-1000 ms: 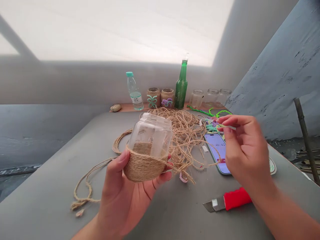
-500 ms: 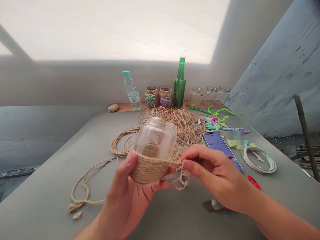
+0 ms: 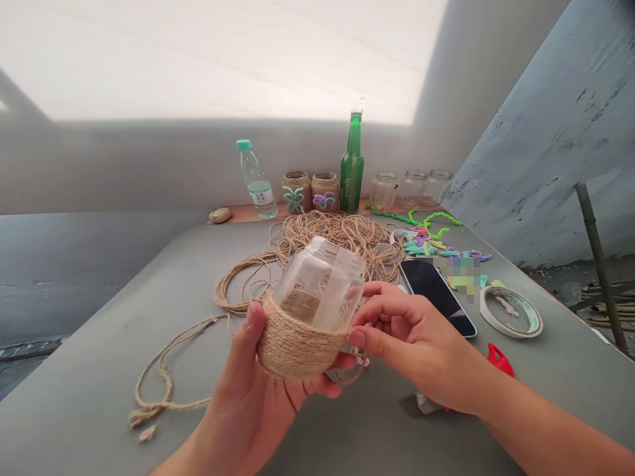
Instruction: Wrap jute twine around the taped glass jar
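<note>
While the left hand (image 3: 251, 410) is cradling the twine-wrapped glass jar (image 3: 320, 284) above the grey table (image 3: 124, 330), fingers curled firmly round its base, the right hand (image 3: 411, 337) is touching the jar's wrapped edge, apparently to steady it. Whether those fingers are pinching a strand is hidden.

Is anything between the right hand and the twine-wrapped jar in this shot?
Nothing visible stands between them: the pale fingers of the right hand sit at the tan jute-twine band on the clear glass jar, which the left hand holds.
</note>
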The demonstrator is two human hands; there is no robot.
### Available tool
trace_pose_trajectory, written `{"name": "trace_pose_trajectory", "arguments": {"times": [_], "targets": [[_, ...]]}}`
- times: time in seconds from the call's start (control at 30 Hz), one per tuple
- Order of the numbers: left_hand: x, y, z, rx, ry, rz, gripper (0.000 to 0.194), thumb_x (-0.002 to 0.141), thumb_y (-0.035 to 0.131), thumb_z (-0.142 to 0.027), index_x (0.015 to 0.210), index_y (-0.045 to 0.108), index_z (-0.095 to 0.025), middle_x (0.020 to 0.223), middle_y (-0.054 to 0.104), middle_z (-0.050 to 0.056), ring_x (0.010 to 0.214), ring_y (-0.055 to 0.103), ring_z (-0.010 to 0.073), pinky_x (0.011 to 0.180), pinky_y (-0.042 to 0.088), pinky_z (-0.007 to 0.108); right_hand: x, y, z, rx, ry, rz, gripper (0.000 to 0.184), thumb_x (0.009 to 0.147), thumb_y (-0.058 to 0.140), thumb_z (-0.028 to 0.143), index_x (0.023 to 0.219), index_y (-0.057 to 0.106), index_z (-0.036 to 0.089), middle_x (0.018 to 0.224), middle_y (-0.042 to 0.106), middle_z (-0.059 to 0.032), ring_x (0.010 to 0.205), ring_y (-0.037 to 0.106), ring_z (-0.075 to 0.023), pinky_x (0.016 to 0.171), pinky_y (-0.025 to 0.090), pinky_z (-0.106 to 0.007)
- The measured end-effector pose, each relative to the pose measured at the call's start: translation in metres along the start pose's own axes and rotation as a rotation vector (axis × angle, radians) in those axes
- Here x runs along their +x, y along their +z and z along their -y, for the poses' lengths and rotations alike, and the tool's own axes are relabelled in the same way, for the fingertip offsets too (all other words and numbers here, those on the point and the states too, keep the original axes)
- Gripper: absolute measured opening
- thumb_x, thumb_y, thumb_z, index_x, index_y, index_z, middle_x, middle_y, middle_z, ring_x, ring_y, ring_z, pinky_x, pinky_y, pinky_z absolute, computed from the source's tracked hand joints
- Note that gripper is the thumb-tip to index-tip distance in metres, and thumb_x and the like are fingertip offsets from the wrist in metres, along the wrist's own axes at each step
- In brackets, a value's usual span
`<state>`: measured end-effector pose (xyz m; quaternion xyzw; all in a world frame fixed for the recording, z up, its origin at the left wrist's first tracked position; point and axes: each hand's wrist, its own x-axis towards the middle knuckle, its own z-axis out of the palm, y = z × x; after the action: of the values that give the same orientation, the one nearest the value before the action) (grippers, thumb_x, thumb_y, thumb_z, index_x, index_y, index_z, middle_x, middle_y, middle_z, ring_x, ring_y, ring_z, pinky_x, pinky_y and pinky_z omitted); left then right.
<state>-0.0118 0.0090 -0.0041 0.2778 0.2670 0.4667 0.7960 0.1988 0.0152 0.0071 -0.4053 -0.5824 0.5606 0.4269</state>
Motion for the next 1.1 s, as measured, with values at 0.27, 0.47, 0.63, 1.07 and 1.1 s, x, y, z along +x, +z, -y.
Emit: {"name": "trace_pose_trajectory", "arguments": {"times": [0.27,0.47,0.63,1.07,1.1], "targets": [[0.0022,0.0026,0.0033,0.081,0.091,-0.173,0.046,0.093,0.068,-0.063,0.121,0.081,-0.028,0.114,0.086,0.007,0.094,0.078,0.0255,0.075,0.068,0.03,0.0035,0.0057,0.0014,0.216,0.083,0.036,0.029,0.092,0.082,0.044,0.081,0.071,0.02,0.093,0.066,-0.0011,0.079,0.06,-0.0146,0.07,0.051,-0.027],[0.0012,-0.0053,0.0061,0.305,0.144,-0.158,0.059,0.071,0.095,-0.051,0.123,0.079,-0.027,0.12,0.084,0.01,0.104,0.077,0.0309,0.077,0.064,0.029,-0.0014,0.0071,0.0049,0.067,0.049,-0.004,0.029,0.093,0.081,0.044,0.082,0.074,0.019,0.109,0.071,-0.0084,0.091,0.065,-0.0199,0.076,0.054,-0.031],[0.0013,0.0,0.0011,0.21,0.146,-0.148,0.045,0.088,0.08,-0.046,0.128,0.076,-0.027,0.106,0.086,0.008,0.085,0.079,0.0279,0.076,0.068,0.036,-0.0054,0.0029,0.0036,-0.082,0.023,-0.029,0.021,0.099,0.075,0.037,0.084,0.076,0.023,0.117,0.076,-0.006,0.11,0.069,-0.0231,0.094,0.053,-0.034],[0.0014,-0.0023,0.0048,0.155,0.016,0.016,0.054,0.091,0.063,-0.072,0.118,0.081,-0.029,0.102,0.083,0.01,0.082,0.075,0.0267,0.059,0.066,0.031,-0.0015,0.0,0.003,-0.112,-0.088,0.107,0.031,0.106,0.066,0.037,0.08,0.062,0.02,0.089,0.069,-0.0006,0.088,0.063,-0.0173,0.085,0.048,-0.031],[0.002,-0.0027,0.0057,0.223,0.049,-0.014,0.055,0.087,0.067,-0.073,0.116,0.081,-0.029,0.104,0.082,0.01,0.082,0.073,0.0264,0.055,0.064,0.031,-0.0021,0.0005,0.0024,-0.116,-0.078,0.088,0.031,0.105,0.067,0.037,0.08,0.062,0.02,0.089,0.069,-0.0002,0.087,0.061,-0.0169,0.083,0.047,-0.03]]}}
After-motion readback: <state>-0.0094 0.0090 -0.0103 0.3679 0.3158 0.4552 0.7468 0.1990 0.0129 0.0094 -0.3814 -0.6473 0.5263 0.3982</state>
